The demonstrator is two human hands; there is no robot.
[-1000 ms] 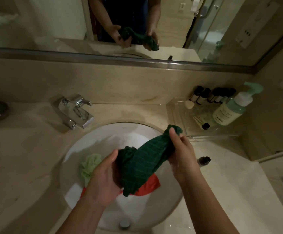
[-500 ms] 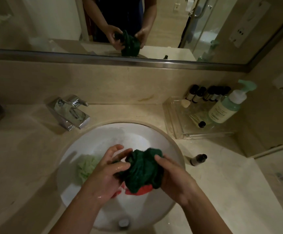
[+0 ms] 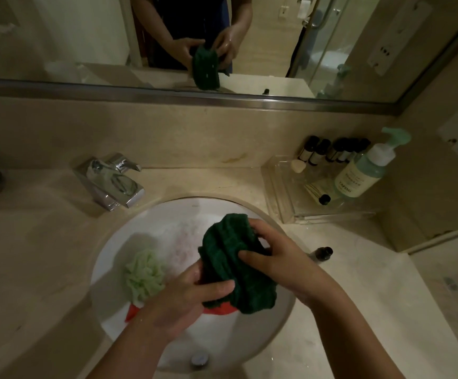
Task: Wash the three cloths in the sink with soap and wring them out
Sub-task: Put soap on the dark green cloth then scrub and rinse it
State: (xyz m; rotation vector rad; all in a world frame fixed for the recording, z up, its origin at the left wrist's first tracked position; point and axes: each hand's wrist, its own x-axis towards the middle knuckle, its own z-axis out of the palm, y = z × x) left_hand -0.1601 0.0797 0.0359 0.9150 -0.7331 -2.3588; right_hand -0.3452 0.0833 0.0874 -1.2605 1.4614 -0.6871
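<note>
Dark green cloth [image 3: 233, 266]: bunched, held above the sink [image 3: 277, 324] bowl, left hand [image 3: 184, 299] fingers curled round its near end, right hand [image 3: 277, 258] fingers clamped on its far side. Below it in the sink: pale green cloth [image 3: 143, 277] to the left, red cloth [image 3: 216, 311] directly underneath. Handling advice: rub folds against each other with suds, grips opposed, keeping drips over the sink.
</note>
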